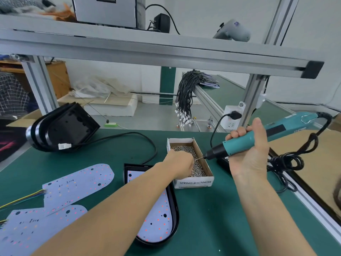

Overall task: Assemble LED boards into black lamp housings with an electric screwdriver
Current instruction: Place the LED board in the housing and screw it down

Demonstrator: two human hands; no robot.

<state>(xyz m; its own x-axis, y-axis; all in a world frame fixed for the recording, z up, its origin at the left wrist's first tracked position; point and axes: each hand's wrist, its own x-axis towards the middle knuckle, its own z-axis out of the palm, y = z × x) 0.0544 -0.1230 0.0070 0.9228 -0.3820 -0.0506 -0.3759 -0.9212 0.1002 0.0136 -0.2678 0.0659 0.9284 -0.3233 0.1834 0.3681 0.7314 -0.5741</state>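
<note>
Reaching left hand (180, 164) into screw box (200, 179), right hand (248, 154) gripping electric screwdriver (265, 135)

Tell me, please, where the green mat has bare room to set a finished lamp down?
Bare mat lies between the housing and the right forearm, and between the stacked housings and loose boards. Crowded: around the screw box, and the coiled cord to its right.

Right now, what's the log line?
left hand: in cardboard screw box | right hand: grips teal electric screwdriver | white LED board: in black housing
</note>
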